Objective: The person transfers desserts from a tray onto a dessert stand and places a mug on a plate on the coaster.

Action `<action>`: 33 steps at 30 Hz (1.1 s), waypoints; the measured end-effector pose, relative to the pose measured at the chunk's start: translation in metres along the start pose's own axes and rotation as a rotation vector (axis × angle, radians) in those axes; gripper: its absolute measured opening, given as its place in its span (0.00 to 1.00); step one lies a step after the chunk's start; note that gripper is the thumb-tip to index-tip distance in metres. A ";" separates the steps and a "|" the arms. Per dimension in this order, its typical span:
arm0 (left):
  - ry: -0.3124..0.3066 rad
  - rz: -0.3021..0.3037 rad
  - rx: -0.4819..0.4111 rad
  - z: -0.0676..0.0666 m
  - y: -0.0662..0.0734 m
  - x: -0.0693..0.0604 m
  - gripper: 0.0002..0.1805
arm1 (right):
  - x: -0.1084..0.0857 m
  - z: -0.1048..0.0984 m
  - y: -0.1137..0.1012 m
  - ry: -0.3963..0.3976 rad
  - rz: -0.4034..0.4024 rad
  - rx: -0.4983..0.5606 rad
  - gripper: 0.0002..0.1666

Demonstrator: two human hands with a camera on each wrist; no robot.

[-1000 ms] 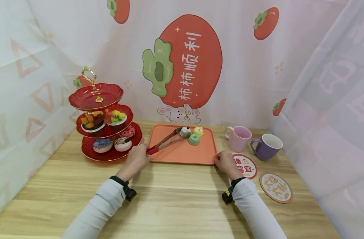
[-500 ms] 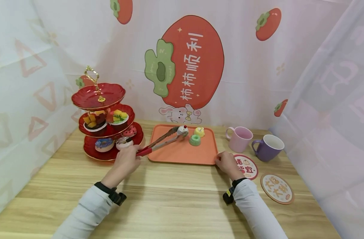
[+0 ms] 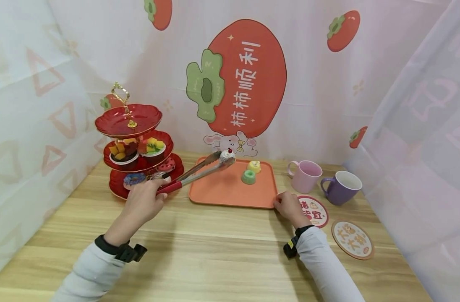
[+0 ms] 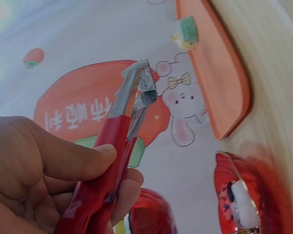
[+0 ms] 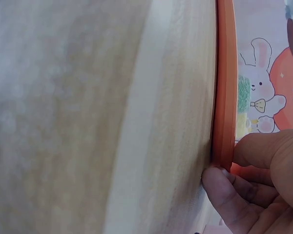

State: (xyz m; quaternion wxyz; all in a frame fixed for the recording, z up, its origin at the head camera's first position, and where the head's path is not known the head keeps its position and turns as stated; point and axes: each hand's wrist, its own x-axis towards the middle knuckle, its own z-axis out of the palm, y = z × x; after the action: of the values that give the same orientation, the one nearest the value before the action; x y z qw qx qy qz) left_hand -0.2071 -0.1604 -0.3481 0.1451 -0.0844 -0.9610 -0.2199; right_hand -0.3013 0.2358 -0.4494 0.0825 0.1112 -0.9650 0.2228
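My left hand grips a pair of red-handled metal tongs. Between the tong tips is a small white cake with a red cherry on top, raised over the back of the orange tray. The left wrist view shows thumb and fingers around the tongs' handles, with the cake between the tips. At the tray's front right corner, my right hand pinches the rim between thumb and fingers. A green ring-shaped cake and a yellow one sit on the tray.
To the left stands a red three-tier stand, its top tier bare and its lower tiers holding cupcakes and donuts. A pink mug, a purple mug and two round coasters are on the right. Printed cloth hangs behind.
My left hand has moved left and toward me with the tongs. The cherry-topped cake has risen off the tray in the tong tips. The right hand has stayed at the tray's corner.
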 end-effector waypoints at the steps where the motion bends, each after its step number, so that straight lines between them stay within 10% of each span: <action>1: -0.001 0.000 0.001 -0.003 0.000 -0.001 0.19 | 0.000 0.000 0.000 -0.002 0.002 0.001 0.21; 33: 0.187 -0.004 0.021 -0.074 -0.004 -0.032 0.18 | 0.000 -0.002 -0.001 0.001 -0.011 0.009 0.20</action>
State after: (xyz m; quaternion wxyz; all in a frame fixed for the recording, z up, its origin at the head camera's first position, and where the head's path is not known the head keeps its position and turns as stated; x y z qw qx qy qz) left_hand -0.1596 -0.2000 -0.2961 0.2347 -0.0599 -0.9456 -0.2172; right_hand -0.3011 0.2358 -0.4470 0.0839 0.1169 -0.9632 0.2269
